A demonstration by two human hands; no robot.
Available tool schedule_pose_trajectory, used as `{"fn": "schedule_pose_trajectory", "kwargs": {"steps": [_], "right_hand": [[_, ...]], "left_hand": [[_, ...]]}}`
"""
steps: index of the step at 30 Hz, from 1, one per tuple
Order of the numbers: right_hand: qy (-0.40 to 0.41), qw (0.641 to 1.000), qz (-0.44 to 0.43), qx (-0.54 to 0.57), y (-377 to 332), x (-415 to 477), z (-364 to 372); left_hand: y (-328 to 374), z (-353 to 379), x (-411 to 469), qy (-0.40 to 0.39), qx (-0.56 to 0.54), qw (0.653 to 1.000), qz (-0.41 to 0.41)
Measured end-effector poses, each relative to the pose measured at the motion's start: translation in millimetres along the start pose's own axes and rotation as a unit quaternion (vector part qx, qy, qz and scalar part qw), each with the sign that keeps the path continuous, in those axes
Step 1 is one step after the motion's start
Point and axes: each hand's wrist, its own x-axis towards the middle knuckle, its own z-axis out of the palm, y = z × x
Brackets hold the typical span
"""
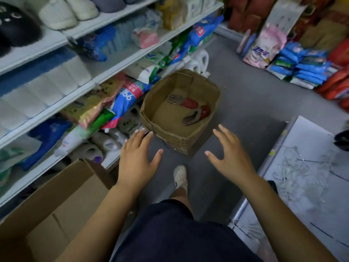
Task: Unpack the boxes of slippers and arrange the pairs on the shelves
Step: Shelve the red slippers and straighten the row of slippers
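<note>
Reaching forward empty with fingers spread, the left hand (pixel 136 159) and right hand (pixel 230 156) hover before an open cardboard box (pixel 171 127) on the floor (pixel 251 103), red slippers (pixel 190 109) lying inside.

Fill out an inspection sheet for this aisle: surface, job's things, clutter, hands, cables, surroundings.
Surface: grey floor, the aisle.
Job's things: open cardboard box on the floor, red slippers lying inside; second box lower left; cream slippers on the top shelf.
Clutter: wire hangers on the white surface at right.
Hands: left hand and right hand spread, holding nothing, short of the cardboard box.
Cables: nothing seen.
Surroundings: packaged goods stacked on the floor at right.
</note>
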Motion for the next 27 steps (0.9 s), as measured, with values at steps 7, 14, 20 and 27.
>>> {"fn": "schedule_pose_trajectory", "kwargs": {"steps": [7,14,20,27], "right_hand": [[-0.007,0.999,0.042,0.002,57.0,130.3,-35.4],[-0.065,0.997,0.035,-0.005,84.2,266.5,-46.9],[-0.181,0.983,0.04,0.008,119.4,366.3,-18.9],[-0.357,0.932,0.056,0.024,170.9,511.5,81.4]], "left_hand": [[20.8,48.7,153.1,-0.017,-0.001,1.0,0.007],[13.4,75.1,287.2,-0.057,0.009,0.998,-0.02],[2.7,126.0,326.1,-0.149,-0.017,0.988,-0.049],[2.6,211.9,351.0,-0.279,-0.05,0.92,-0.272]]}}
